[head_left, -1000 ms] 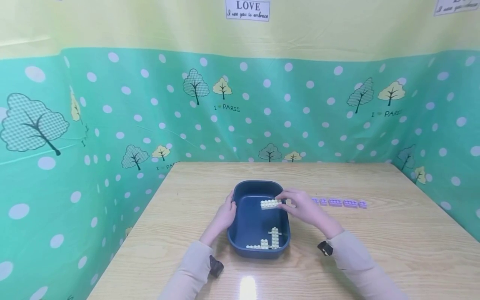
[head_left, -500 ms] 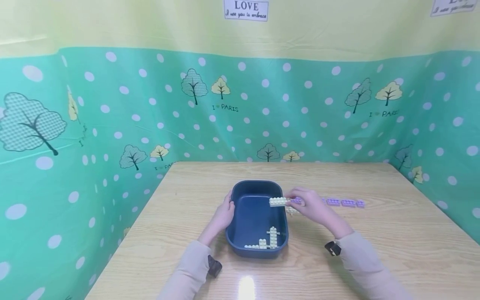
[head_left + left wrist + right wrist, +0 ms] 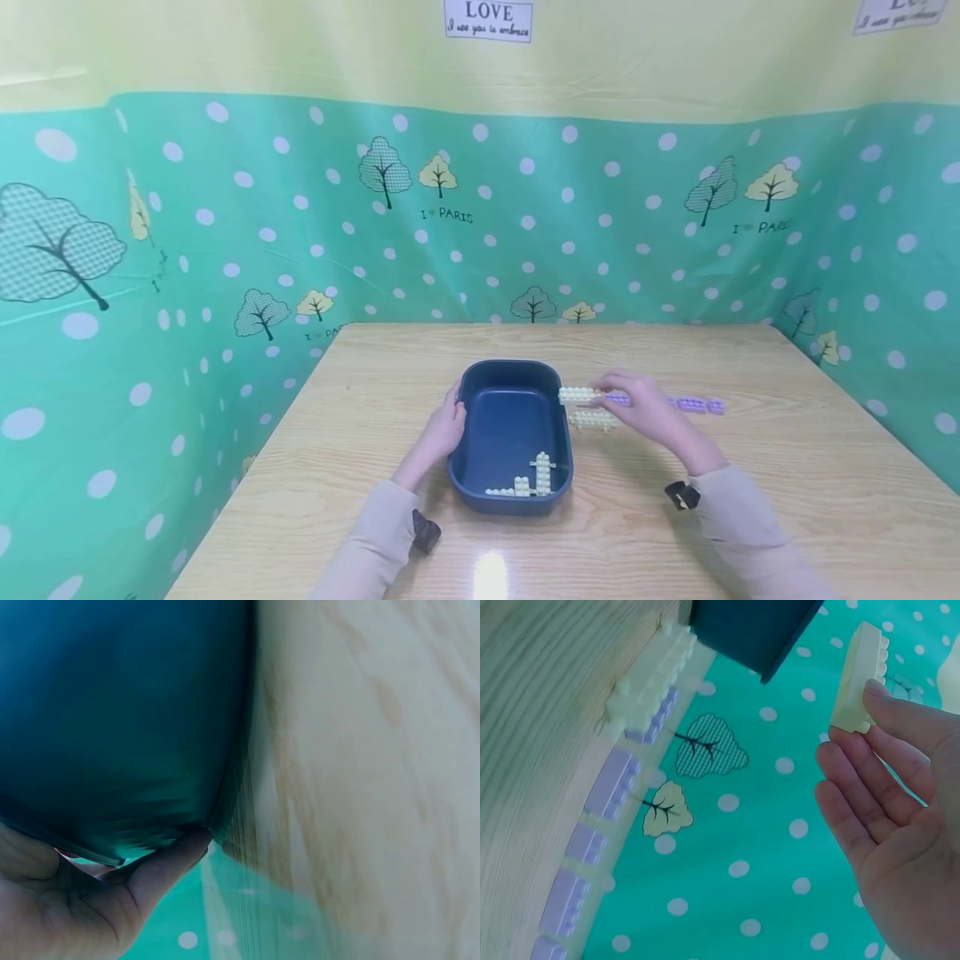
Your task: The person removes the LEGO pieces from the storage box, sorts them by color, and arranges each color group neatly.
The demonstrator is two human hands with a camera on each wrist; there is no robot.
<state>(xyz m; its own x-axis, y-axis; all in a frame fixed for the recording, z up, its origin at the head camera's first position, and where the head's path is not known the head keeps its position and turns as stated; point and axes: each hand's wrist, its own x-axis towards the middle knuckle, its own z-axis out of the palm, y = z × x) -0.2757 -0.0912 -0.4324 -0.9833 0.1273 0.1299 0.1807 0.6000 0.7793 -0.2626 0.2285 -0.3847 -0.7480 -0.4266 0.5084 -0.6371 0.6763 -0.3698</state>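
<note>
A dark blue rectangular bin [image 3: 502, 417] stands on the table, and my left hand [image 3: 446, 425] holds its left side at the rim. In the left wrist view the fingers lie against the bin's outer wall [image 3: 127, 712]. My right hand [image 3: 637, 404] pinches one end of a cream building brick [image 3: 576, 394], just above the bin's right rim; the right wrist view shows this brick [image 3: 860, 679] between thumb and fingers. Below it, a cream piece of joined bricks [image 3: 596, 419] lies on the table. Cream bricks [image 3: 543, 472] rest along the bin's near end.
A row of purple bricks [image 3: 692, 405] runs rightward behind my right hand, which hides part of it. The wooden table [image 3: 750, 483] extends around the bin. A green dotted curtain [image 3: 450, 250] hangs behind and at both sides.
My right hand has moved right with the cream brick, from over the bin's inside to its right rim. The cream piece on the table has come into sight. My left hand stays on the bin.
</note>
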